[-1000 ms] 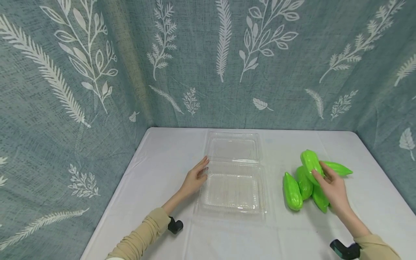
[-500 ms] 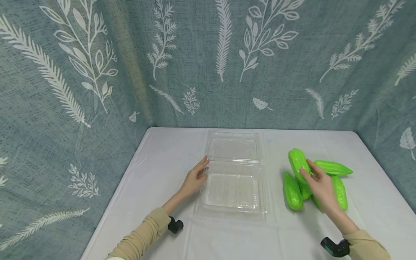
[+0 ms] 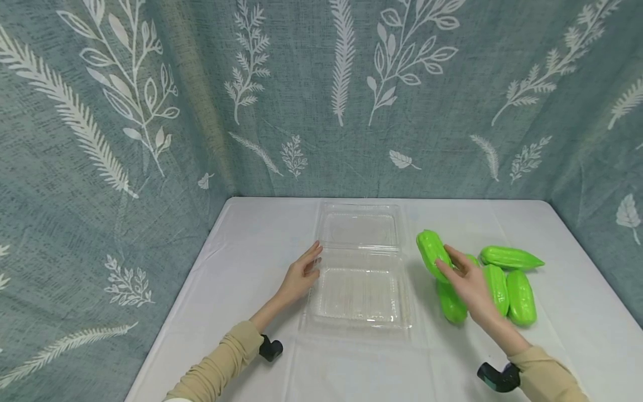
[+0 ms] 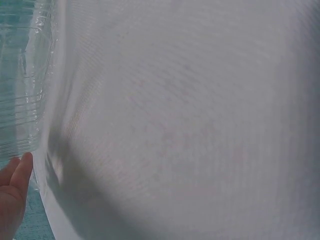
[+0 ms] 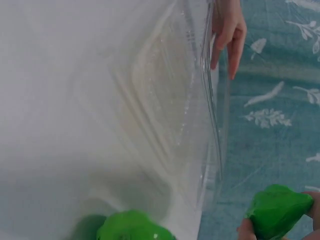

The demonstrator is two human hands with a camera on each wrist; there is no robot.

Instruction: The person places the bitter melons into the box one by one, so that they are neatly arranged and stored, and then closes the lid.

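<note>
My right hand (image 3: pixel 469 287) pinches a glossy, bright green, ribbed pepper-shaped piece (image 3: pixel 429 251) between thumb and fingers, over the left side of a group of similar pieces. In the right wrist view this held green piece (image 5: pixel 275 212) shows at the lower right. A clear plastic clamshell box (image 3: pixel 359 324) lies unfolded at mid-table, lid (image 3: pixel 359 226) toward the back. At the box's left edge, near the hinge, rests my left hand (image 3: pixel 298 279), fingers extended. The left wrist view catches the left hand (image 4: pixel 15 195) right at the box rim.
Several more green pieces lie right of the box, among them a sideways one (image 3: pixel 509 257) at the back and an upright one (image 3: pixel 522 298). White cloth (image 3: pixel 261 234) covers the table. A leaf-patterned curtain (image 3: pixel 201 139) surrounds its back and sides.
My right hand has carried the green piece leftward, from above the group toward the box, uncovering pieces beneath. The left hand has stayed at the box edge.
</note>
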